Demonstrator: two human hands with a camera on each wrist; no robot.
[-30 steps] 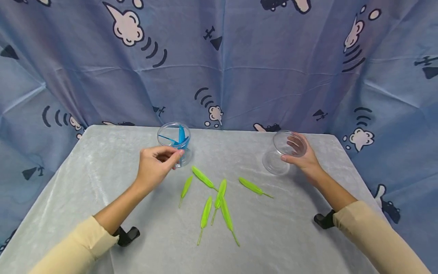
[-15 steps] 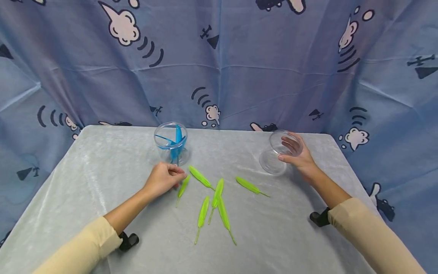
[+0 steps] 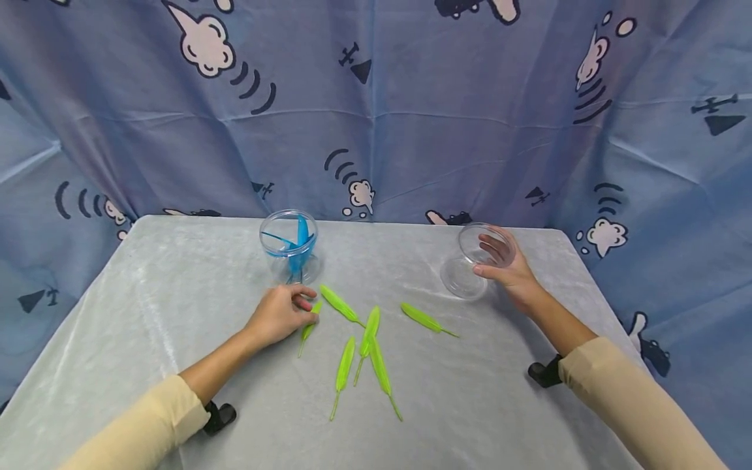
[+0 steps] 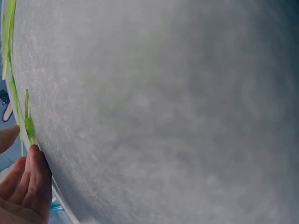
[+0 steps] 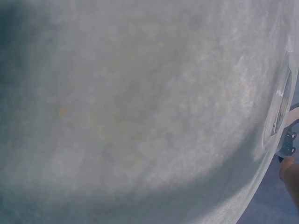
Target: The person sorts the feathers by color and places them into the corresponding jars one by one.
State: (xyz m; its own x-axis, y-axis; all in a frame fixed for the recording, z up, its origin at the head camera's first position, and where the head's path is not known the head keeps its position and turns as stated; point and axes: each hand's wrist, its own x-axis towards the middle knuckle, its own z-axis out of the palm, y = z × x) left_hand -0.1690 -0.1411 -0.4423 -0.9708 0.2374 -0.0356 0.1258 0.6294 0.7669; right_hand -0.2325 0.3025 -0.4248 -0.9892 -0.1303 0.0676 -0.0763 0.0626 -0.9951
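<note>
My left hand is at the leftmost green feather, its thumb and fingers spread apart over the feather's upper end. In the left wrist view a fingertip comes right to the tip of that feather, and the thumb stays apart from it. Behind this hand stands a clear cup with blue feathers in it. On the right, my right hand grips a second clear cup by its side, thumb in front and fingers behind. No feathers show inside that cup.
Several more green feathers lie on the grey cloth-covered table: one apart to the right, others grouped mid-table, two of them crossing. A blue patterned curtain hangs along the table's back edge.
My left hand has moved from the front of the cup with blue feathers down to the leftmost green feather, and its thumb and fingers have parted. The right hand keeps its hold on its cup.
</note>
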